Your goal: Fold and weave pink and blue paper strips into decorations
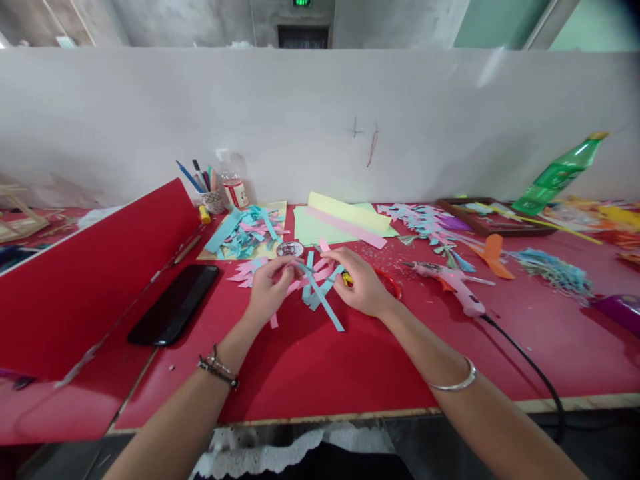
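Observation:
Pink and light-blue paper strips are bunched between my hands above the red table. My left hand [270, 287] pinches the bunch from the left, its thumb against the forefinger. A long blue paper strip [325, 303] slants down from there toward the table's front. On the other side my right hand [367, 283] is closed at the fingertips on a pink paper strip [325, 269]. Its lower fingers curl out of sight. Partly behind that hand lie a red ring-shaped item [395, 285] and a small yellow piece [347, 278]. A round printed lid [290, 249] sits just beyond my left fingers.
Cut paper pieces [245, 233] heap at the back left; flat paper sheets [345, 220] lie beside them. At right rests a pink glue gun [453, 283] with a black cord. A phone [175, 303] and upright red board [100, 280] are left; a green bottle [560, 175] leans back right.

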### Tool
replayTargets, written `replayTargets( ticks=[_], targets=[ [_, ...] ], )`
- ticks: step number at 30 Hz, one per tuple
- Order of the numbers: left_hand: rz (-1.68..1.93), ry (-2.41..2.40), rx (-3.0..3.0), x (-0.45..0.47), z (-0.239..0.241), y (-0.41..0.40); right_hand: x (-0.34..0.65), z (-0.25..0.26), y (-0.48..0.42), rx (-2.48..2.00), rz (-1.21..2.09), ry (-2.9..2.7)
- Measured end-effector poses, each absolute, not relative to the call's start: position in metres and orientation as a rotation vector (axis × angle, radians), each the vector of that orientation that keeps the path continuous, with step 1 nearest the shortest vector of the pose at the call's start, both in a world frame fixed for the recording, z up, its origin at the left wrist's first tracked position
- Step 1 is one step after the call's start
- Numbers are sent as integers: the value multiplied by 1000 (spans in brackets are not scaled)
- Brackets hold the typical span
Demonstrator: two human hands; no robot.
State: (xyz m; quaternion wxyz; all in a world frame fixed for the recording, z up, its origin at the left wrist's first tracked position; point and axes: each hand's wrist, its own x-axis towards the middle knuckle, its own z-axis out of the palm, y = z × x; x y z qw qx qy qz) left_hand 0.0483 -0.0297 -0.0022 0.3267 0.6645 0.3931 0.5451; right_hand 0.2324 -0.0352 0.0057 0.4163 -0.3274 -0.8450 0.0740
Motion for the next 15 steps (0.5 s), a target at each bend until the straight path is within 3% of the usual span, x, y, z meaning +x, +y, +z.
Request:
replayTargets(
  ticks=[15],
  targets=[
    [1378,982,1655,47,4,-33,239,46,-38,-928,51,-2468]
  ],
)
